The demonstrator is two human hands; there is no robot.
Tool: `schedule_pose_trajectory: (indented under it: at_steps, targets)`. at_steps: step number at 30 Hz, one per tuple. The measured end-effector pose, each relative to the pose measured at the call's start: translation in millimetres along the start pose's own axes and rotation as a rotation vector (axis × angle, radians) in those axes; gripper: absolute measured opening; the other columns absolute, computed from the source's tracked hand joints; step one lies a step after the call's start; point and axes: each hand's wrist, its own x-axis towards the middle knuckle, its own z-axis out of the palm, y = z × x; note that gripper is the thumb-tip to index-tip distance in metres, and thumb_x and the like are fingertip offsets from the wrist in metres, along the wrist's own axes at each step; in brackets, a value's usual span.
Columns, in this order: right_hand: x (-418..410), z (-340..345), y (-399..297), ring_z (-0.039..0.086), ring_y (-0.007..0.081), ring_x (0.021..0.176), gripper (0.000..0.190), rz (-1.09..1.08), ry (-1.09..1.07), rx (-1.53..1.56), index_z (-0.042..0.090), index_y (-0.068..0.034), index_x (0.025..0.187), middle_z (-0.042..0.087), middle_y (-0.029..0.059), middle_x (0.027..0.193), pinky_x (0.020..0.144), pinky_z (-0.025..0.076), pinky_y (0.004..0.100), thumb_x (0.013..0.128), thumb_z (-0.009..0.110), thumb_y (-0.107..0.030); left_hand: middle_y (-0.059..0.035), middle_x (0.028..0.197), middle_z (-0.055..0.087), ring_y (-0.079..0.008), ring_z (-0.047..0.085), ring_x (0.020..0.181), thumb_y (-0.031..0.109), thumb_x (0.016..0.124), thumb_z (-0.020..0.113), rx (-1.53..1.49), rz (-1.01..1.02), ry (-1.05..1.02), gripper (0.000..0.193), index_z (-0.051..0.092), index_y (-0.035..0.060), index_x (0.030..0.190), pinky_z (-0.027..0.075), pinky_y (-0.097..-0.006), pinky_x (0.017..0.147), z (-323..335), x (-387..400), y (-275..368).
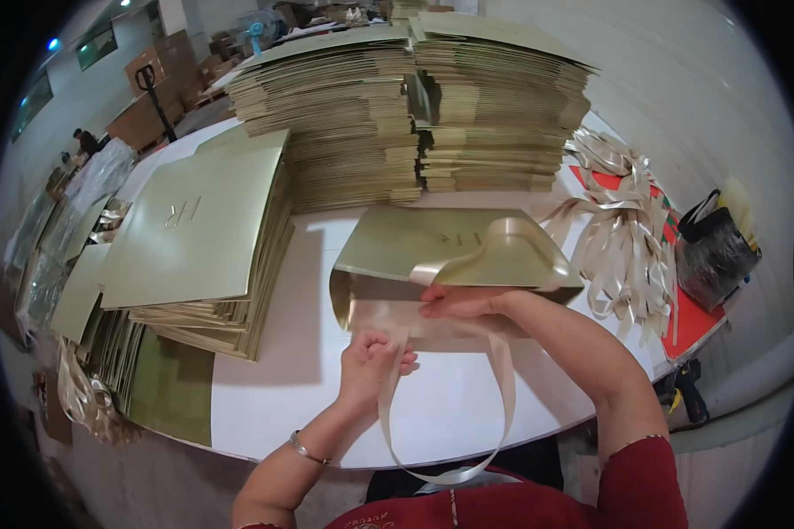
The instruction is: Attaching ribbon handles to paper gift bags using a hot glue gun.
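Observation:
A gold paper gift bag [397,244] lies on its side on the white table, its mouth towards me. One satin ribbon handle [511,231] curls over its upper panel. A second ribbon handle [503,390] loops down from the lower panel towards my body. My left hand [374,357], fingers curled, pinches this lower ribbon close to the bag's edge. My right hand [466,302] reaches over the bag's mouth, its fingers at the opening; part of it is hidden by the upper panel and ribbon, and whether it grips anything does not show.
Tall stacks of flat gold bags [344,112] rise at the back. Another pile [192,218] stands at the left. Loose satin ribbons [625,244] lie at the right over a red sheet [695,324], beside a black plastic-wrapped container [718,254]. A person [87,142] is far off.

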Motion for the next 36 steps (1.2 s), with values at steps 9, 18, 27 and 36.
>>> schedule_pose_trajectory:
  at_steps: [9, 18, 27, 36]
  targets:
    - [-7, 5, -12, 0.05, 0.0177, 0.106, 0.058, 0.061, 0.145, 0.294, 0.057, -0.006, 0.117, 0.057, 0.0089, 0.114, 0.093, 0.035, 0.0277, 0.076, 0.066, -0.046, -0.0142, 0.09, 0.064, -0.0186, 0.065, 0.075, 0.013, 0.089, 0.055, 0.03, -0.177, 0.043, 0.024, 0.052, -0.0033, 0.106, 0.055, -0.0285, 0.061, 17, -6, 1]
    - [4, 18, -6, 0.052, 0.0181, 0.102, 0.05, 0.021, 0.199, 0.328, 0.061, -0.007, 0.111, 0.059, 0.01, 0.108, 0.09, 0.037, 0.0277, 0.077, 0.066, -0.042, -0.0124, 0.078, 0.061, -0.0183, 0.061, 0.06, 0.014, 0.088, 0.057, -0.092, -0.066, 0.184, 0.014, 0.05, 0.0014, 0.09, 0.053, -0.0306, 0.05, 20, -9, -12]
    - [-9, 18, -25, 0.053, 0.019, 0.1, 0.046, 0.069, 0.243, 0.357, 0.062, -0.006, 0.107, 0.061, 0.0107, 0.104, 0.088, 0.038, 0.0284, 0.075, 0.07, -0.038, -0.0128, 0.078, 0.062, -0.0179, 0.062, 0.059, 0.018, 0.089, 0.057, -0.094, -0.018, 0.183, 0.02, 0.049, 0.0006, 0.092, 0.053, -0.0303, 0.05, 24, -8, -15]
    - [-10, 21, -12, 0.05, 0.0183, 0.107, 0.05, 0.02, 0.262, 0.417, 0.06, -0.007, 0.112, 0.058, 0.01, 0.111, 0.09, 0.036, 0.0261, 0.074, 0.069, -0.037, -0.0118, 0.069, 0.058, -0.0198, 0.059, 0.053, 0.019, 0.09, 0.055, -0.016, -0.189, 0.109, 0.019, 0.05, 0.0006, 0.089, 0.052, -0.0311, 0.049, 25, -2, -1]
